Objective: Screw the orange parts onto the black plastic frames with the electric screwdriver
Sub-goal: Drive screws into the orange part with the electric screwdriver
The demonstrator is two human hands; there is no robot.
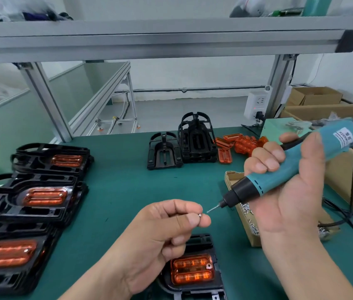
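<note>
My left hand (162,230) is raised in front of me, palm turned towards me. Its thumb and forefinger pinch a tiny silver metal screw (200,215), and the other fingers curl loosely underneath. My right hand (288,191) sits higher and to the right, fingers and thumb wrapped round the teal plastic electric screwdriver (292,169). The bit slants down towards my left fingertips, just short of them. Both forearms are bare.

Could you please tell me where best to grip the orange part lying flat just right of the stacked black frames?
Pinch the orange part across its two long edges, coming down from above. It lies flat on the green mat, long and narrow; the stack of black frames stands close on its left, so a sideways reach looks cramped.
</note>
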